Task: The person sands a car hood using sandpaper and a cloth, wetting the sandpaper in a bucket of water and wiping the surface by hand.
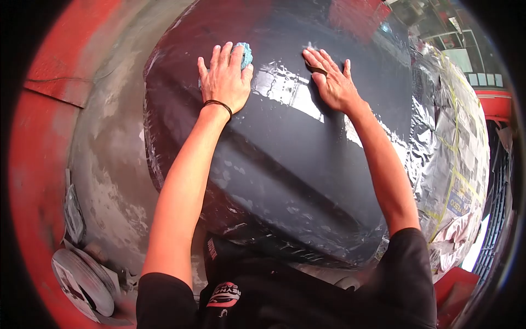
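A dark grey car hood (263,148), wet and glossy in patches, lies in front of me. My left hand (224,82) presses down on its far left part, with a crumpled blue cloth (246,55) under the fingers. To the right of it, my right hand (334,85) rests flat on the hood. The edge of a thin dark sheet, which looks like sandpaper (315,69), shows between its thumb and fingers; the rest is hidden under the palm. Bright reflections lie on the hood between both hands.
Newspaper and plastic masking (452,164) with yellow tape covers the car on the right. A grey round object (85,282) leans at the lower left on the stained floor (109,164). Red surfaces (41,164) border the left side.
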